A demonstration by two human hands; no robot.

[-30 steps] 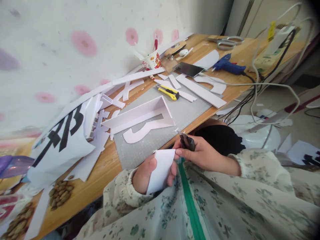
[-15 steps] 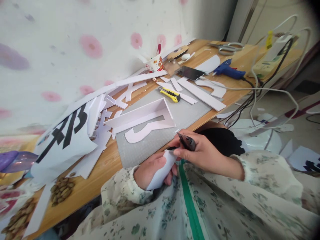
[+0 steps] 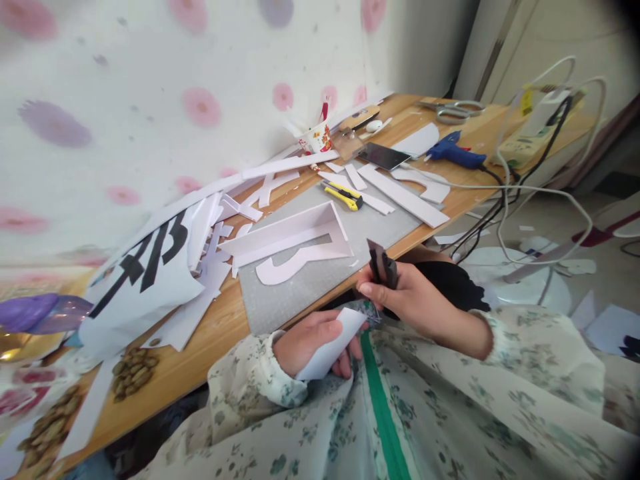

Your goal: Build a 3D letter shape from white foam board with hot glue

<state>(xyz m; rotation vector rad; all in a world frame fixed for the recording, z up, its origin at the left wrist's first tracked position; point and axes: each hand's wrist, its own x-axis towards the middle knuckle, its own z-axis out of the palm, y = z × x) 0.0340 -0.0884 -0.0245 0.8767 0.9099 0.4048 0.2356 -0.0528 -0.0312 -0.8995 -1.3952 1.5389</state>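
My left hand (image 3: 310, 340) is closed on a white piece of card (image 3: 333, 343), held low over my lap just below the table's front edge. My right hand (image 3: 407, 297) grips a dark utility knife (image 3: 381, 263), its tip pointing up and away, a little above and right of the card. Both hands sit close together in front of the grey cutting mat (image 3: 320, 267). On the mat lie a white foam-board box shape (image 3: 287, 230) and a curved white cutout (image 3: 300, 261).
A yellow utility knife (image 3: 343, 194), white strips (image 3: 407, 195), a phone (image 3: 383, 155), a blue glue gun (image 3: 453, 151), scissors (image 3: 453, 108) and a paper cup (image 3: 315, 137) lie on the wooden table (image 3: 220, 323). Paper with black characters (image 3: 145, 267) sits left. Cables (image 3: 520, 180) hang right.
My right hand has lifted the knife up and away from the card. My left hand has lowered the card and tilted it flatter.
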